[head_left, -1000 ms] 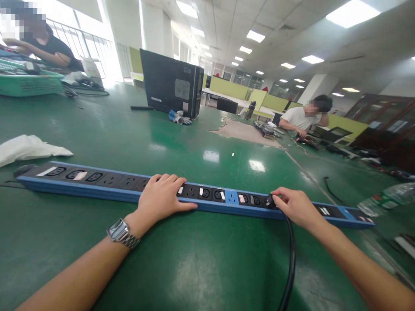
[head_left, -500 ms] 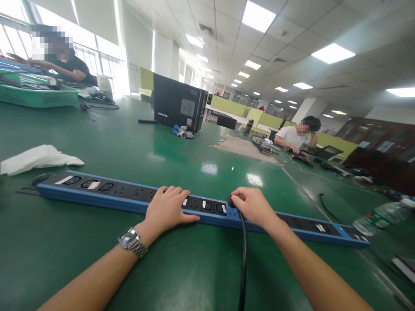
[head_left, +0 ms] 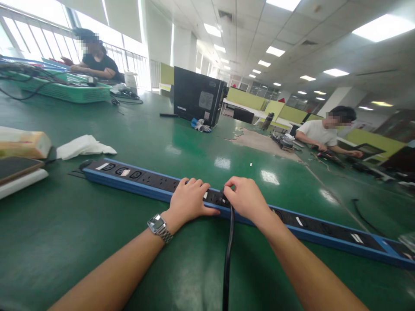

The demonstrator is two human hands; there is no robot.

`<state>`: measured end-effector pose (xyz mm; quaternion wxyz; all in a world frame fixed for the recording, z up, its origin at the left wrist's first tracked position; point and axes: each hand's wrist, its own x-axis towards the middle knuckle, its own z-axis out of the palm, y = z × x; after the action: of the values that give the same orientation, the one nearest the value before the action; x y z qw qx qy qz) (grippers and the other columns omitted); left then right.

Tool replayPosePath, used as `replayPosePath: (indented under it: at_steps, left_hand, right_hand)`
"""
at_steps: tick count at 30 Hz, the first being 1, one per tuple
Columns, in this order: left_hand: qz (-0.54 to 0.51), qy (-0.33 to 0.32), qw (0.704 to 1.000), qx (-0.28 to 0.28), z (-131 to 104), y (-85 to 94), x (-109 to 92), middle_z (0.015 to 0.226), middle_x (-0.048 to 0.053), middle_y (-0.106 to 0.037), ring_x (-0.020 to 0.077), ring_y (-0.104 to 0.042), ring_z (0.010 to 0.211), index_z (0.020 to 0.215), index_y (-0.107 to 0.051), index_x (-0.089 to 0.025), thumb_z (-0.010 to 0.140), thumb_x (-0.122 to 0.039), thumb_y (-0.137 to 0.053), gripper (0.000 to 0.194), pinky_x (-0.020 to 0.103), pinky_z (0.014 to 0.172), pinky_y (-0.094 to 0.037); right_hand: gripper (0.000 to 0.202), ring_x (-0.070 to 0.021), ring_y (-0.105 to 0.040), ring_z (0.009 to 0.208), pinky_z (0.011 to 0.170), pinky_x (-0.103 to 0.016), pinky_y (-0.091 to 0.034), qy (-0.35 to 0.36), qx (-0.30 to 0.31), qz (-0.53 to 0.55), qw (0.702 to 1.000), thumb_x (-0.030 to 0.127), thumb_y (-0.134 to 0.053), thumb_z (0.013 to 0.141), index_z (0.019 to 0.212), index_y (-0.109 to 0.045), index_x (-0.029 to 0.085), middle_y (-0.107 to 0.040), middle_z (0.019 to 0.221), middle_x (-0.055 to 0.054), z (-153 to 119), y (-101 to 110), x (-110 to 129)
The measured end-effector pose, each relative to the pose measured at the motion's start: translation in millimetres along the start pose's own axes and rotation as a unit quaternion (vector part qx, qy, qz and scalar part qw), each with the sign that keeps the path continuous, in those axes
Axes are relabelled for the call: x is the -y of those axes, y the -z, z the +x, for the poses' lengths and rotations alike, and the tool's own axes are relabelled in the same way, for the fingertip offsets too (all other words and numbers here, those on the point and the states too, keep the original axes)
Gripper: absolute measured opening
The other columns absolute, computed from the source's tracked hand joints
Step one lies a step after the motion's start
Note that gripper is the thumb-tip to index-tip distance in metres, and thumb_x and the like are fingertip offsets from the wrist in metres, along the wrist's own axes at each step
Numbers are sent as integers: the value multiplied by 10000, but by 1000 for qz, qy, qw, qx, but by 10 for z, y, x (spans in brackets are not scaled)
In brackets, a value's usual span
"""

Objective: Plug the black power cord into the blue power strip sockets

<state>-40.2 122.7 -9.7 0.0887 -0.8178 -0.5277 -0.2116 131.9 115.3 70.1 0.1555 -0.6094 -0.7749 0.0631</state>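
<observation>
1. Head view: a long blue power strip with black sockets (head_left: 142,179) lies across the glossy green worktop (head_left: 97,233), running from 10 o'clock to 4 o'clock.
2. The left hand (head_left: 189,202), a steel wristwatch (head_left: 158,226) on its wrist, rests palm down on the strip's middle, fingers spread flat, gripping nothing.
3. The right hand (head_left: 246,199), just beside it, is closed in a pinch on a black plug (head_left: 223,199) set at a socket; its thick black cable (head_left: 228,255) runs down to 6 o'clock.
4. At 9 o'clock lie a crumpled white cloth (head_left: 82,146), a tan box (head_left: 24,144) and a flat white-edged device (head_left: 17,172).
5. At 12 o'clock stands a black computer case (head_left: 197,96); a green basket (head_left: 65,88) sits at 10 o'clock.
6. Two other people sit at the far edges, at 11 and 2 o'clock, in a bright open office with ceiling light panels.
</observation>
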Motion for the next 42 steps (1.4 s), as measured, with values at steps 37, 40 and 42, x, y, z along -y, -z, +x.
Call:
replayPosePath:
  at_steps: [37, 40, 42]
  left_hand:
    - [1, -2, 1000, 17, 19, 17, 13, 989, 89, -674, 300, -584, 972, 1059, -650, -207, 656, -824, -551, 744, 449, 923, -344]
    - [3, -1, 1000, 21, 19, 30, 7, 991, 89, -674, 304, -583, 978, 1067, -648, -205, 659, -825, -546, 750, 451, 927, -346]
    - [6, 1, 1000, 25, 17, 37, 1, 997, 91, -675, 304, -582, 981, 1070, -646, -207, 660, -827, -541, 751, 450, 925, -347]
  right_hand:
    - [205, -159, -574, 645, 600, -255, -349, -70, 19, -53, 996, 260, -526, 770, 776, -721, 195, -688, 712, -37, -225, 234, -854]
    - [191, -153, -584, 649, 599, -244, -355, -64, 44, -44, 996, 242, -534, 769, 777, -718, 191, -691, 713, -36, -196, 207, -852]
    - [193, -154, -590, 639, 595, -244, -357, -64, 52, -42, 996, 246, -534, 780, 794, -717, 188, -692, 705, -38, -229, 170, -840]
